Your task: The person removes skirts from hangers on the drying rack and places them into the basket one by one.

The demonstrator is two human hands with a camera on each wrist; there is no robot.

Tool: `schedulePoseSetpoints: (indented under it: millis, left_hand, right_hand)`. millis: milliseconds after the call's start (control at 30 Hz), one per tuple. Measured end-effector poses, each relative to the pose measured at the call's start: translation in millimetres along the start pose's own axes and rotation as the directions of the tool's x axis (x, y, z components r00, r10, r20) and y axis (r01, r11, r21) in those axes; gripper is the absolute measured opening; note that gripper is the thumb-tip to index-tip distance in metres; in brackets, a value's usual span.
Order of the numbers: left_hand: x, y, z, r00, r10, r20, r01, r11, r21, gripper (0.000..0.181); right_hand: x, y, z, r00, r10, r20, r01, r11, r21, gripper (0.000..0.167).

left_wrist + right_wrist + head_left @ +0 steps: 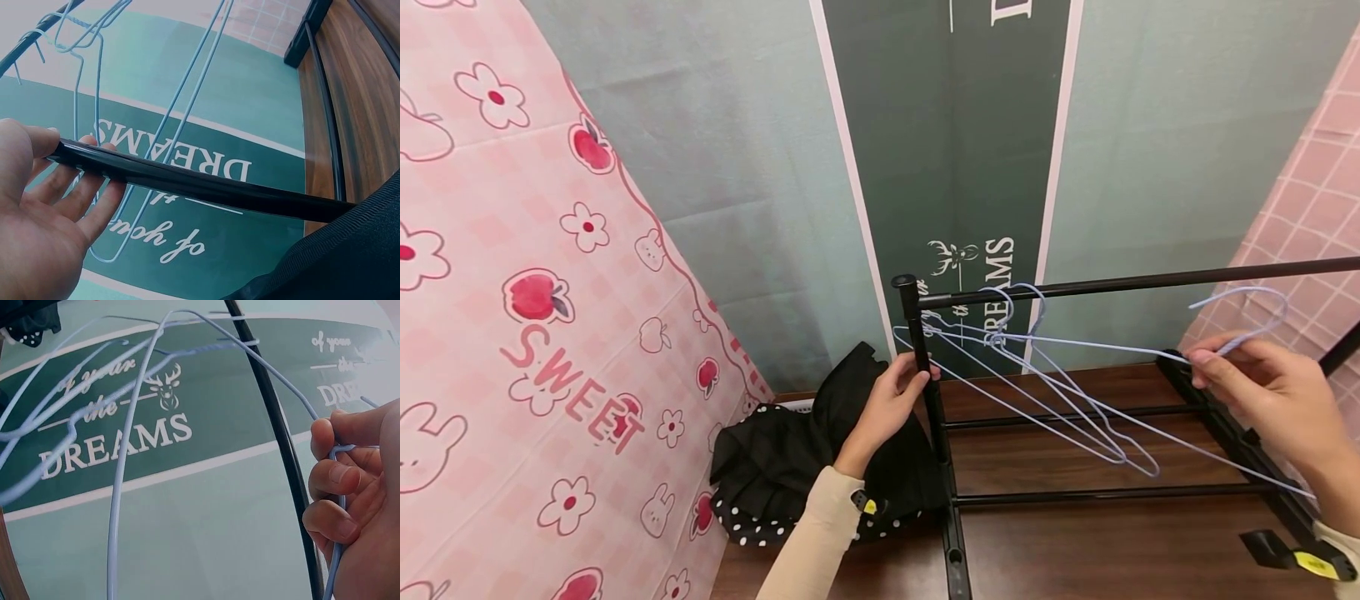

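My left hand (887, 404) grips the upright black post (933, 417) of a clothes rack, just below its top end; in the left wrist view the thumb and fingers curl round the post (187, 184). With my right hand (1277, 396) I pinch a light blue wire hanger (1255, 289) at its neck, its hook pointing up beside the rail. The right wrist view shows the fingers bent around this hanger's wire (119, 487). More blue hangers (1043, 304) hang by their hooks from the rack's top rail (1112, 286), near the post.
A black garment with white dots (775, 467) lies heaped left of the rack, behind my left forearm. Lower black bars (1112, 497) run across above the brown wood-look floor (1075, 550). Pink patterned cloth (572, 350) stands on the left, and a green printed backdrop (955, 167) behind.
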State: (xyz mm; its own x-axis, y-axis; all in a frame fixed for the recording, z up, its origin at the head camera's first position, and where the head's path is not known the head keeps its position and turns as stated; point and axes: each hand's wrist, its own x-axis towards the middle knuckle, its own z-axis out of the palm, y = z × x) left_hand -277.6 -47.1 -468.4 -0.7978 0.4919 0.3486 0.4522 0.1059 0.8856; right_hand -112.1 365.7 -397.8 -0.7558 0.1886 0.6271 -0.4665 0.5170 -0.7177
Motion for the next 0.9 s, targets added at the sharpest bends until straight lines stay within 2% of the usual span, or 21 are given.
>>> schedulePoseSetpoints:
  millis: [167, 267, 367, 467, 733, 833, 900]
  left_hand:
    - [-1.2, 0.4, -0.6, 1.000, -0.004, 0.006, 0.004, 1.000, 0.003, 0.033]
    - [-1.5, 0.2, -0.6, 1.000, -0.005, 0.005, 0.005, 1.000, 0.004, 0.033]
    - [-1.9, 0.0, -0.6, 1.000, -0.006, 0.007, 0.006, 1.000, 0.007, 0.033]
    - [-2.2, -0.3, -0.7, 1.000, -0.008, 0.010, 0.008, 1.000, 0.013, 0.032]
    - [-2.9, 1.0, -0.9, 1.000, -0.007, 0.008, 0.007, 1.000, 0.009, 0.033]
    - [-2.6, 1.1, -0.6, 1.000, -0.007, 0.009, 0.006, 1.000, 0.007, 0.033]
    - [-2.4, 1.5, -0.6, 1.000, -0.002, 0.008, 0.002, 1.000, 0.009, 0.033]
  right_hand:
    - [-4.2, 7, -11, 1.000, 0.012, -0.027, -0.012, 1.000, 0.028, 0.036]
    - [-5.2, 11, -17, 0.999, 0.000, -0.039, 0.004, 0.994, 0.109, 0.042]
    - [-5.6, 16, -21, 0.999, -0.027, -0.034, 0.035, 0.968, 0.247, 0.040]
    - [-6.7, 21, -25, 0.999, -0.041, -0.018, 0.045, 0.917, 0.396, 0.035]
    - [-9.3, 39, -33, 0.995, -0.104, 0.009, 0.081, 0.824, 0.561, 0.033]
    - [-10.9, 46, -39, 0.994, -0.107, 0.005, 0.085, 0.815, 0.573, 0.033]
    - [-11.9, 50, -44, 0.995, -0.098, 0.009, 0.078, 0.834, 0.547, 0.034]
